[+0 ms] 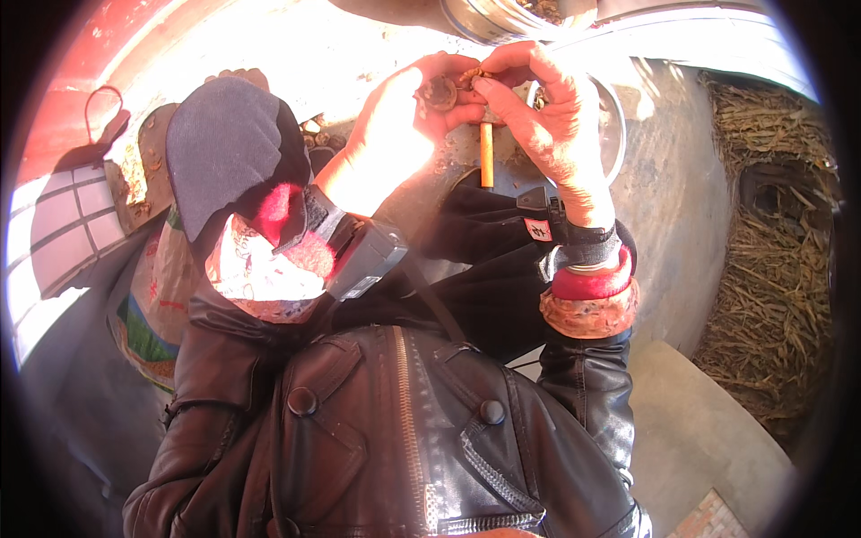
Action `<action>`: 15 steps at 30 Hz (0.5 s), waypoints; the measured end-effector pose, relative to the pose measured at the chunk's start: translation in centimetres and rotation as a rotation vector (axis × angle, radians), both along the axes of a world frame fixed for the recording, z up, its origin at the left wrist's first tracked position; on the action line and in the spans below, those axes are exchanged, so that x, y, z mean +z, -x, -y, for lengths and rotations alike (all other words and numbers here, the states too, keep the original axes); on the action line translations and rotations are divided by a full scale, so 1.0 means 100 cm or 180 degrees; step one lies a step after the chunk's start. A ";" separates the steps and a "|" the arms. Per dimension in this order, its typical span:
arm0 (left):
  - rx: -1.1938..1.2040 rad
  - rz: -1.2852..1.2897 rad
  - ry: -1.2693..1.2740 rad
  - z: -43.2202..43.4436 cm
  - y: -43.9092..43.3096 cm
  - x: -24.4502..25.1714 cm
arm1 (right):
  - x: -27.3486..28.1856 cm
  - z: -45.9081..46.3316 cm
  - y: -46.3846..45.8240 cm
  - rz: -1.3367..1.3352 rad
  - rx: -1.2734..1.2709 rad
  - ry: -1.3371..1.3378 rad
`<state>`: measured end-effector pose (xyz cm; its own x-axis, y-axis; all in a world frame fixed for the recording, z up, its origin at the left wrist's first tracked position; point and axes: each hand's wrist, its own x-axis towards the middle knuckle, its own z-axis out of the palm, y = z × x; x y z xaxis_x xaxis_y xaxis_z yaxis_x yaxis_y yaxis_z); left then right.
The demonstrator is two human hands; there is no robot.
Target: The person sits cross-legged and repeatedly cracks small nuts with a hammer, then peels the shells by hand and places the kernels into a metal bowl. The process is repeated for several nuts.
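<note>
My left hand (398, 124) is raised in bright sun and holds a round brown piece of nutshell (438, 93), which looks like walnut. Thumb and forefinger of my right hand (548, 111) pinch a small brown nut piece (477, 72) close beside the left fingertips. The two hands nearly meet there. Below them shows the orange wooden handle (487, 156) of a tool; its head is mostly hidden by my fingers. A round pale-rimmed bowl (620, 128) sits partly behind my right hand and wrist, with brown bits inside.
A pale bucket (481, 23) at the top edge stands by more brown pieces (541, 8). Several nuts (324, 139) lie left of my left hand. Dark grey cloth (225, 144) bulges beside my left forearm. A printed sack (151, 306) stands left; dry stalks (773, 316) lie right.
</note>
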<state>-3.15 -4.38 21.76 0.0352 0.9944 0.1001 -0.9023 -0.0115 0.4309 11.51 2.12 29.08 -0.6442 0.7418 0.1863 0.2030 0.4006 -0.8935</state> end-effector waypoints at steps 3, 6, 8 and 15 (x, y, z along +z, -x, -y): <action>0.0013 -0.0263 0.0836 -0.001 0.000 0.007 | 0.002 -0.009 0.000 -0.0097 -0.0214 0.0263; -0.0010 -0.0065 0.1120 -0.003 -0.002 0.014 | 0.009 -0.035 0.005 -0.0569 -0.0838 0.0153; 0.0062 -0.0018 0.1200 -0.004 -0.004 0.017 | 0.018 -0.043 0.000 -0.0533 -0.1038 -0.0502; -0.0085 0.0327 0.0892 -0.004 -0.001 0.008 | -0.008 -0.003 0.012 0.0809 -0.0012 -0.1253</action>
<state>-3.09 -4.02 22.60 0.0656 0.9826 -0.1739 -0.9398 0.1194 0.3202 10.30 2.38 28.27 -0.7033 0.6487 0.2908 0.3977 0.6981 -0.5954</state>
